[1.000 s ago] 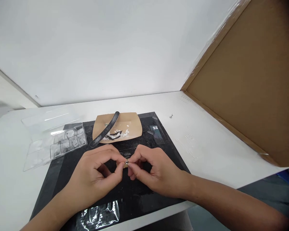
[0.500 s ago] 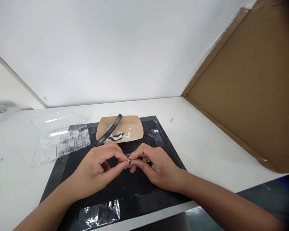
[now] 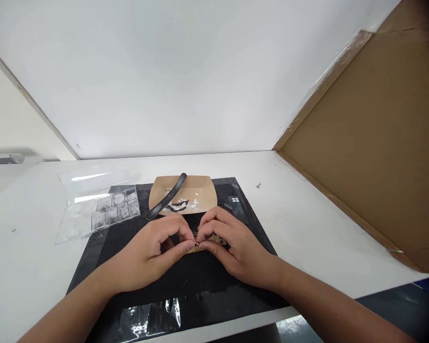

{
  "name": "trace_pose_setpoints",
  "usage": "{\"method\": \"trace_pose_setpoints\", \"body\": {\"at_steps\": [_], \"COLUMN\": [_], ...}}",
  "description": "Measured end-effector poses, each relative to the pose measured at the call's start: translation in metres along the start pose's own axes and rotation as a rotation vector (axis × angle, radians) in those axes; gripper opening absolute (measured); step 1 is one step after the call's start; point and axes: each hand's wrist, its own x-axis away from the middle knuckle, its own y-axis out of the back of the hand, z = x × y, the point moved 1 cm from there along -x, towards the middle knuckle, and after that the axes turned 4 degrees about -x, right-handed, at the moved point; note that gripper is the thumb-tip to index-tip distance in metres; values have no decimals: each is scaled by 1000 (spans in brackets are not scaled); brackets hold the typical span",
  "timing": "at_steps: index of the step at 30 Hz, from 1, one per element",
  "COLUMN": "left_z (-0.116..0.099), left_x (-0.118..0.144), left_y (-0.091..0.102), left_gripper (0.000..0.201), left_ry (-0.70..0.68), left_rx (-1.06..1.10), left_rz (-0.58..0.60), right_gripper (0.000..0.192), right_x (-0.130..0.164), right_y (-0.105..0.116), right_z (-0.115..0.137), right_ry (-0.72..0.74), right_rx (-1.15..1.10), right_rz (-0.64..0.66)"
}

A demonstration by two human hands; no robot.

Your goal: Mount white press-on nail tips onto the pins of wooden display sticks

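Note:
Over the black mat (image 3: 186,286), my left hand (image 3: 157,252) and my right hand (image 3: 229,243) meet fingertip to fingertip. Both are closed in a pinch on a tiny dark, shiny piece (image 3: 196,244) at the point where they touch. Fingers cover most of it, so its kind is unclear. A yellowish-brown object (image 3: 219,239) with small dark parts shows partly behind my right fingers; the rest is hidden. Just beyond my hands stands a brown paper tray (image 3: 205,188) containing small white bits and black scraps. A curved black nail file (image 3: 168,197) leans across its left side.
To the left lies an open clear compartment case (image 3: 116,209) with pale nail tips. A shiny plastic sheet (image 3: 152,317) lies at the mat's front. A card with white ovals (image 3: 236,200) is at back right. A cardboard panel (image 3: 364,138) stands on the right.
The view has shifted slightly, so everything sits a little further right. My fingertips stay together around the tiny piece; my right index finger has lifted and bent a little.

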Motion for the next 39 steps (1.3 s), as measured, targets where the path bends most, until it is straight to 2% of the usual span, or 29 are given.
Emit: {"method": "trace_pose_setpoints", "body": {"at_steps": [7,15,19,25,29,39], "left_z": [2,10,11,13,13,14], "left_x": [0,-1,-2,-1,-1,-3], "left_y": [1,2,3,2,2,2], "left_gripper": [21,27,27,23,22,22], "left_ry": [60,134,139,158,179,190], "left_rx": [90,148,183,198,171,126], "left_rz": [53,-70,-87,-133,-164,-176], "right_gripper": [12,8,6,11,4,6], "right_x": [-1,-2,-1,-2,-4,-3], "right_y": [2,-2,-6,-10,-10,-9], "right_z": [-4,-5,-9,-13,-12,-14], "right_ry": [42,68,79,110,85,-55], "right_rx": [-19,59,143,227,251,297], "right_rz": [51,100,119,63,35,101]}}
